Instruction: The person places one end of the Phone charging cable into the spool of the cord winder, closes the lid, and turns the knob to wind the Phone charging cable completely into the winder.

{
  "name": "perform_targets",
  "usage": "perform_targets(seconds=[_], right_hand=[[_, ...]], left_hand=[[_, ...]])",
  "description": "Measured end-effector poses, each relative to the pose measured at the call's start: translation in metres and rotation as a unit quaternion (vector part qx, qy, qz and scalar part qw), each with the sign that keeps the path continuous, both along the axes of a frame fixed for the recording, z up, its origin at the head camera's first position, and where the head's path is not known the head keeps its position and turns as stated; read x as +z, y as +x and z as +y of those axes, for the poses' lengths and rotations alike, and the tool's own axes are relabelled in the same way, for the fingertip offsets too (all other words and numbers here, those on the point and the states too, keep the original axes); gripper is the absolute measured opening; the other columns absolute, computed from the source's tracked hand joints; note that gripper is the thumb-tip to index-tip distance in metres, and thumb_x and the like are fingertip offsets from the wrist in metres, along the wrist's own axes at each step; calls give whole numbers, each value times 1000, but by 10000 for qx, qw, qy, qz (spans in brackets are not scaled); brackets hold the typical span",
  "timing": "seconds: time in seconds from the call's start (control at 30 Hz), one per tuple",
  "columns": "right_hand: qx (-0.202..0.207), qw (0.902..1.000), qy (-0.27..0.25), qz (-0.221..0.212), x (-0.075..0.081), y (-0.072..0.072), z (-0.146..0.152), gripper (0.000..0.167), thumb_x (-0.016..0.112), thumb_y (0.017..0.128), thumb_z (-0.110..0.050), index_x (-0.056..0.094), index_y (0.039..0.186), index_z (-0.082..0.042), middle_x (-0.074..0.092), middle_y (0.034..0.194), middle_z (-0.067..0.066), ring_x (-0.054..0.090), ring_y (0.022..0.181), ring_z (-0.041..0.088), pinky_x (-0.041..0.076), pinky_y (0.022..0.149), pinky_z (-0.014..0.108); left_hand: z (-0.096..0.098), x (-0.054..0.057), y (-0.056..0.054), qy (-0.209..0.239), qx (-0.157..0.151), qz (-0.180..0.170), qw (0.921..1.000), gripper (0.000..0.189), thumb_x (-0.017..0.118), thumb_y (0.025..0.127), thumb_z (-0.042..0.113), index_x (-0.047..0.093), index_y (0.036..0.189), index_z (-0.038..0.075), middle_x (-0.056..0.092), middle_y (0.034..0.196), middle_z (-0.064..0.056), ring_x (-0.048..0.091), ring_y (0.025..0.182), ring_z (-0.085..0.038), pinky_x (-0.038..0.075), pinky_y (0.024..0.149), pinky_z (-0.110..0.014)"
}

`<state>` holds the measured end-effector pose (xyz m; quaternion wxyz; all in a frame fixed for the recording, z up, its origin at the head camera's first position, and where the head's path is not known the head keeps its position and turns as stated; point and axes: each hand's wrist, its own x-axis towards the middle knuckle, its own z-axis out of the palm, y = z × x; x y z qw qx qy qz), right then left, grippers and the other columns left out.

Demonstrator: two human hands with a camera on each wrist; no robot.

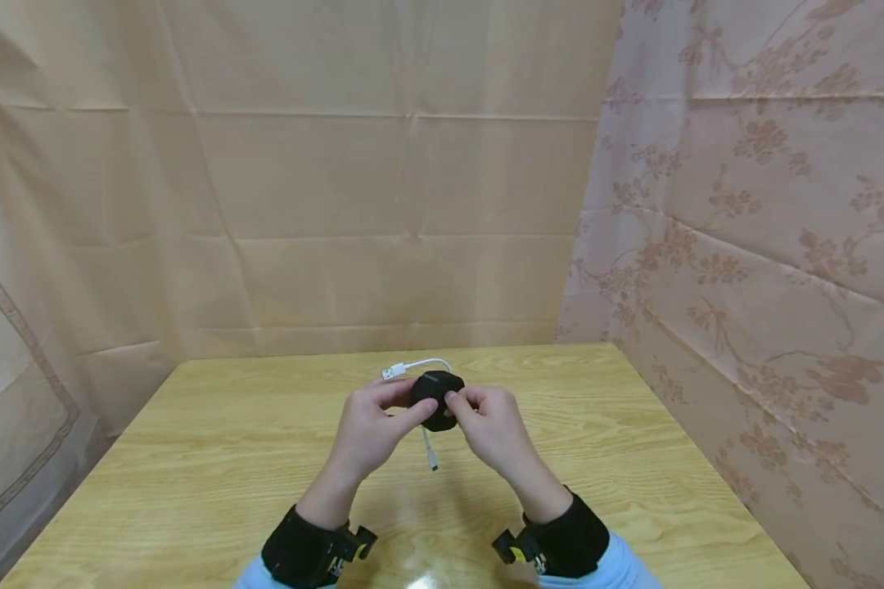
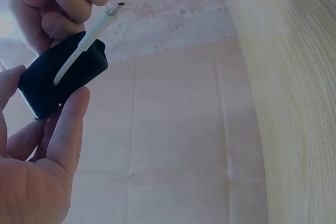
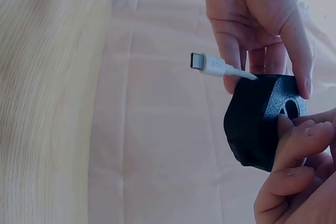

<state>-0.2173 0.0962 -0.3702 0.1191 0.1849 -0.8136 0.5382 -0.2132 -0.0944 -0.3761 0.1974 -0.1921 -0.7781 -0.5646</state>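
Observation:
A small black many-sided cable winder [image 1: 439, 383] is held up above the table between both hands. My left hand [image 1: 368, 427] grips its left side, thumb on the near face and fingers behind. From the right, my right hand [image 1: 495, 427] pinches its edge with thumb and curled fingers. In the right wrist view, a rounded opening shows in the winder's [image 3: 247, 116] face, beside the right fingertips. A white cable comes out on two sides: its USB-A plug [image 1: 394, 371] points left at the far side, and its USB-C plug [image 3: 209, 65] hangs toward the near side.
The wood-grain table [image 1: 214, 458] spreads beneath the hands. A plain beige cloth [image 1: 324, 180] hangs behind its far edge, and a flowered pink cloth [image 1: 766, 245] hangs along the right. Black wrist bands with small cameras circle both wrists.

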Motion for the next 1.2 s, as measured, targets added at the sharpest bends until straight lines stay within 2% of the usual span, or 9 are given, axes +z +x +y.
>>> perform_targets(seconds=[0.3,0.47,0.57,0.67,0.83,1.0,1.2], right_hand=[[132,9994,206,250,3,-1,11,26,69,97,-16,75,72,-11,50,55,-6,41,51,9,31,47,23],[88,9989,-136,434,9,-4,23,21,70,97,-15,77,79,-9,49,55,-2,43,47,12,32,46,23],[32,9981,-436,439,14,-4,31,16,70,98,-15,77,86,-7,55,62,3,52,50,18,38,45,25],[-27,9971,-642,409,20,-4,38,13,70,99,-17,76,97,-6,63,75,7,60,60,23,45,50,27],[78,9943,-921,533,26,-3,46,15,69,99,-18,72,109,-6,68,93,12,66,75,22,55,57,32],[257,9857,-1188,1164,30,0,50,16,68,98,-8,69,114,-2,66,107,12,67,85,19,57,64,31],[292,9706,-1091,2127,32,2,51,17,66,96,3,70,112,0,65,109,10,62,92,19,53,66,24]], left_hand=[[-3,-1,-1,-114,41,-11,9999,23,85,86,26,81,105,14,75,96,6,65,97,-15,57,73,-34],[-9,-2,-3,-85,182,-126,9997,24,85,86,26,81,106,14,74,93,4,67,90,-17,56,72,-37],[-13,-1,-3,-12,275,-164,9995,25,85,86,23,80,107,11,73,94,0,68,87,-18,56,70,-34],[-17,0,-3,53,361,-168,9992,26,85,86,22,80,108,9,71,96,-4,68,86,-18,56,68,-30],[-20,2,-1,151,380,-264,9988,27,85,86,22,79,109,7,71,98,-6,67,86,-20,55,65,-29],[-20,3,-1,389,162,-481,9980,27,83,88,18,78,111,3,70,99,-10,68,86,-23,60,64,-31],[-18,4,-2,671,-245,-765,9945,24,75,95,14,74,112,-2,70,96,-15,70,82,-25,61,66,-34]])
